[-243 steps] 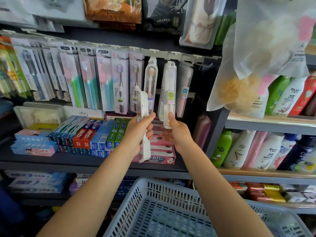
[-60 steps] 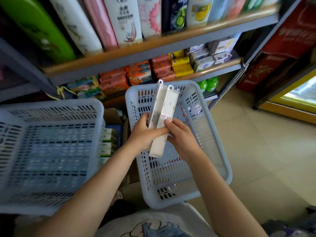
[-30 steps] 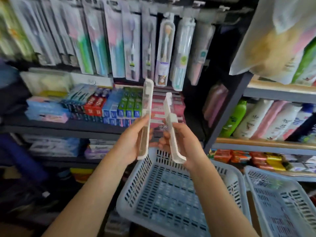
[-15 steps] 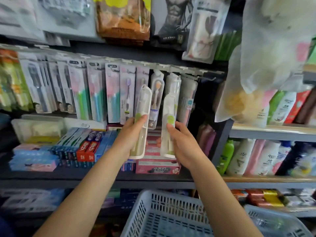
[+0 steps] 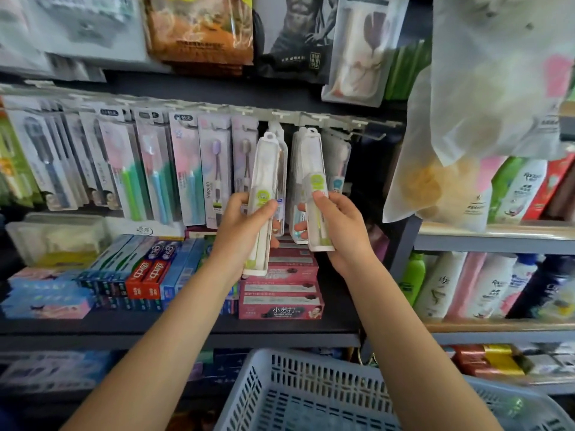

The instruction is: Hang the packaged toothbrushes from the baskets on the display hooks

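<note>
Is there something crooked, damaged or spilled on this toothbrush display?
Nothing stands out. The hanging toothbrush packs hang straight in their row. The left hand and right hand each hold one clear toothbrush case, not yet hung. The toothpaste boxes are neatly stacked.

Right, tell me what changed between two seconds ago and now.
Both hands rose from over the basket toward the display hooks. The two packs, held together then, are now apart: left hand grips one toothbrush pack, right hand the other pack. Neither pack has been let go or hung.
</note>
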The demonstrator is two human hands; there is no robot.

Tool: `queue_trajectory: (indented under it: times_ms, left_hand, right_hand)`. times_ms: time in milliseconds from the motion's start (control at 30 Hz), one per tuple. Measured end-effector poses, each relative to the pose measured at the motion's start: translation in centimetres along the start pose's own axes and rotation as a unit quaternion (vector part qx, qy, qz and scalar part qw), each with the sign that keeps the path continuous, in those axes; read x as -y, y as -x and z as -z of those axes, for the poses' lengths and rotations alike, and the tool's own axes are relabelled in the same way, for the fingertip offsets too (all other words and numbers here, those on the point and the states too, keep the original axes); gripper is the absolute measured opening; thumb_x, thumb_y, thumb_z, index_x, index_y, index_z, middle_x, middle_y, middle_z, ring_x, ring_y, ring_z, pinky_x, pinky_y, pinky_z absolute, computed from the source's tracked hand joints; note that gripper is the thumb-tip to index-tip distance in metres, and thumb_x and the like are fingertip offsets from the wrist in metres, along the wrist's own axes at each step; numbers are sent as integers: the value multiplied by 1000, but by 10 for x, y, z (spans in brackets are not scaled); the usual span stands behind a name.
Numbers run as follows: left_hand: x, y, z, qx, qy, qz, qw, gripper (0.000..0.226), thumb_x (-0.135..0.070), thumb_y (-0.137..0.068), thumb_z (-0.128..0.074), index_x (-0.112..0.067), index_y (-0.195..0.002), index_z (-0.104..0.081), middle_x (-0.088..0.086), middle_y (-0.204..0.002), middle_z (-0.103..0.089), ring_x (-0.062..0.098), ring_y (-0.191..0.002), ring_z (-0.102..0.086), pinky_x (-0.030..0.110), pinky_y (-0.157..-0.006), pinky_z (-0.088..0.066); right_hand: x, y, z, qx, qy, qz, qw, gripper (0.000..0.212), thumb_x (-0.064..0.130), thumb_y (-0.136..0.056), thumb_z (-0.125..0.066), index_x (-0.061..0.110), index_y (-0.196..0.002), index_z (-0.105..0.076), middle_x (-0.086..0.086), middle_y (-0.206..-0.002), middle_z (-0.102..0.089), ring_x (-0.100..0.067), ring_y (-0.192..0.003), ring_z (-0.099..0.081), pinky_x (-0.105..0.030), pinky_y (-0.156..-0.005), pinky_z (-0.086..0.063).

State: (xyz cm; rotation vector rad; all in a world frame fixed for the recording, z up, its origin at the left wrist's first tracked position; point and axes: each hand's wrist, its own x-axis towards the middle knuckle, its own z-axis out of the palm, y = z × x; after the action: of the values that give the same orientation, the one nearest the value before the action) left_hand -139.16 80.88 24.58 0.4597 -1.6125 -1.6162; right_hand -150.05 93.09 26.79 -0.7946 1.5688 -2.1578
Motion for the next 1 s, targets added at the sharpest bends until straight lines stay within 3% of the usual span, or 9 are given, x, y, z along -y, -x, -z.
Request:
queue_trajectory:
  times_ms: [167,333,600,800,900,1000]
  left_hand:
    - [-6,1,-3,12,23,9,1000,18,-36,-98,-63,-25,-110,-57,-3,-70,-70,18,-54,-64,30,-49,-52]
    - [-8,1,-6,40,40,30,998,18,-41,-103,-50,-28,-114,-55,9,-79,-71,23,-58,-62,34,-56,-51]
    - [0,4,-6,58,75,41,995,15,-35,-105,-47,-29,-113,-58,8,-80,-68,23,-61,-61,34,-60,-49]
    - [2,-2,-8,61,56,29,996,14,-32,-104,-50,-32,-112,-62,1,-78,-70,21,-74,-64,37,-69,-50]
    - [8,-4,-3,60,-23,18,998,17,-38,-98,-62,-35,-115,-65,2,-89,-73,16,-69,-68,30,-60,-52]
    - [13,-3,-1,67,-28,39,997,17,-41,-96,-64,-36,-112,-64,4,-89,-74,16,-64,-68,28,-56,-51]
  right_hand:
    - [2,-3,-1,-10,-5,2,1000,28,24,-100,-62,4,-118,-59,-12,-94,-74,-27,-59,-67,-35,-55,-56]
    - [5,-6,-4,-16,0,-4,1000,25,22,-100,-62,4,-116,-58,-14,-91,-72,-26,-56,-67,-35,-54,-57]
    - [-1,-9,1,-33,-20,-25,999,29,24,-98,-65,3,-117,-59,-3,-72,-73,-25,-54,-67,-35,-54,-58]
    - [-25,-13,2,-36,1,-85,996,37,39,-96,-68,6,-112,-65,-12,-85,-75,-29,-68,-72,-39,-66,-59]
    - [-49,-6,7,-51,7,-118,992,45,46,-96,-64,6,-115,-66,-17,-96,-76,-28,-75,-74,-39,-73,-63]
    - [-65,-1,11,-60,-6,-134,989,47,46,-98,-61,3,-114,-65,-16,-96,-76,-27,-73,-75,-39,-73,-64]
